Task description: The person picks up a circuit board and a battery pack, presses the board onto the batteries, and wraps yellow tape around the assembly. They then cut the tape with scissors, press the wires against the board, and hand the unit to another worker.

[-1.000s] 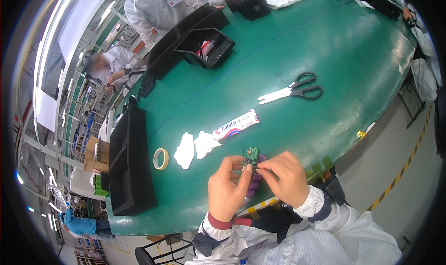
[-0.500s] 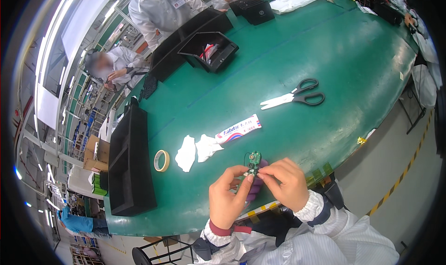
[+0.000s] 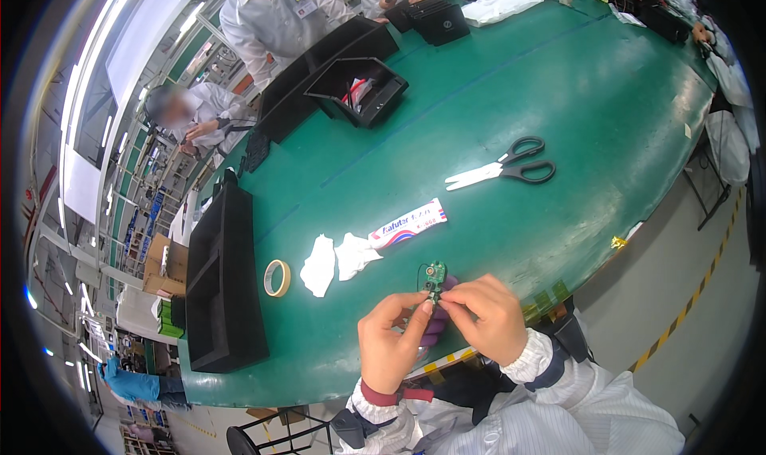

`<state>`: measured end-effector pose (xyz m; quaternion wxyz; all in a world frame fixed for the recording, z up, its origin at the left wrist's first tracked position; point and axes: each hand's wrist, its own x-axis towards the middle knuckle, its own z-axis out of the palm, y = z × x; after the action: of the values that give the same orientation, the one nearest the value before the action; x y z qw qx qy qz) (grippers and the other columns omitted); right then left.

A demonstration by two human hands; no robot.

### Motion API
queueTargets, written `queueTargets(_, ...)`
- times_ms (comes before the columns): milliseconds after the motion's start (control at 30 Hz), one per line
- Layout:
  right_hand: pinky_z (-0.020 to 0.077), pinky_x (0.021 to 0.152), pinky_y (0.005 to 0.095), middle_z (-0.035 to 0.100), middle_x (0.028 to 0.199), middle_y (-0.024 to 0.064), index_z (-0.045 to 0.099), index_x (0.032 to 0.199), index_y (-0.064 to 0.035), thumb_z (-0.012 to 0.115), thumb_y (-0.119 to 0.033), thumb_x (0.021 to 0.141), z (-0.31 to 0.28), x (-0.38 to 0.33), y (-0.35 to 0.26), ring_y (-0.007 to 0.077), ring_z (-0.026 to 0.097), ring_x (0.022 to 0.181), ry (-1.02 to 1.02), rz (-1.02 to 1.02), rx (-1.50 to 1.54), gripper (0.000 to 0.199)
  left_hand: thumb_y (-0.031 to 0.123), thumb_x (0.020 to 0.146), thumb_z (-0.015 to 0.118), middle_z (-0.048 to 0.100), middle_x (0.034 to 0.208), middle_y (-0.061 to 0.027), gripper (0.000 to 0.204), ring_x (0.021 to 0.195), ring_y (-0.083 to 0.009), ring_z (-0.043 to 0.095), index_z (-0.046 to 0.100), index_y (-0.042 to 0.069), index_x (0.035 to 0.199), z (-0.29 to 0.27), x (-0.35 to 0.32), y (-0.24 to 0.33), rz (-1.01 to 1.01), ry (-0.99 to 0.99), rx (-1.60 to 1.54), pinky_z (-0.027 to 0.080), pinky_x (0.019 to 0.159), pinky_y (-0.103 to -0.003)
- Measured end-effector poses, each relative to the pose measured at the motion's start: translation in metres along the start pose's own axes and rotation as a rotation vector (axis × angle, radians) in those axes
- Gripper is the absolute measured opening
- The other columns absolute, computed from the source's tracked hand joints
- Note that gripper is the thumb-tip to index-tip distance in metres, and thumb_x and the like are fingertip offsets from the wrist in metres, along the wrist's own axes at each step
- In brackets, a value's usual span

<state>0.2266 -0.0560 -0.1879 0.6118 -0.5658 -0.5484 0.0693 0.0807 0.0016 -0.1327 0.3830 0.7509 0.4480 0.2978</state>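
Between the fingertips of both hands is a small green circuit board (image 3: 436,273) with a round metal part and a thin dark wire looping off its left side. My left hand (image 3: 391,335) pinches its lower end from the left, thumb on top. From the right, my right hand (image 3: 488,315) pinches the same lower end with thumb and forefinger. A purple rounded object (image 3: 437,321) shows behind and below the board, partly hidden by my hands. Beyond the board lies a white glue tube (image 3: 408,224), with two crumpled white tissues (image 3: 357,256) to its left.
Scissors with black handles (image 3: 511,166) lie farther right. A tape roll (image 3: 277,278) sits left of the tissues, near a long black tray (image 3: 227,287). A black bin (image 3: 359,92) holding a small packet stands at the back. People in white coats work beyond the green table (image 3: 622,120).
Both hands stay nearly in place, with only a slight shift of the fingers. The board's upper end stands a little differently angled. Everything on the table stays put.
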Motion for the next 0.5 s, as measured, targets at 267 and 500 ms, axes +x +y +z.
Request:
queueTargets(267,0.0512,0.065,0.0369,0.068,0.082,0.0077,0.067,0.086,-0.0041,0.073,-0.002,0.078,0.001,0.001,0.001,0.0279,0.062,0.076,0.01,-0.013,-0.023,0.011,0.013,0.085,0.075,0.071,0.084,-0.0115,0.024,0.069,-0.0132,0.066,0.066,-0.004,0.1,0.006,0.006,0.017,-0.02,0.089,0.126,0.051,0.063,-0.026)
queueTargets(500,0.0502,0.064,0.0377,0.067,0.081,0.0074,0.067,0.084,-0.005,0.074,-0.002,0.077,0.004,0.001,0.002,0.028,0.06,0.074,0.009,-0.015,-0.044,0.01,0.023,0.08,0.079,0.068,0.066,-0.0167,0.032,0.05,-0.0166,0.063,0.069,-0.006,0.091,-0.001,0.029,0.012,0.162,-0.041,0.489,0.048,0.05,-0.03)
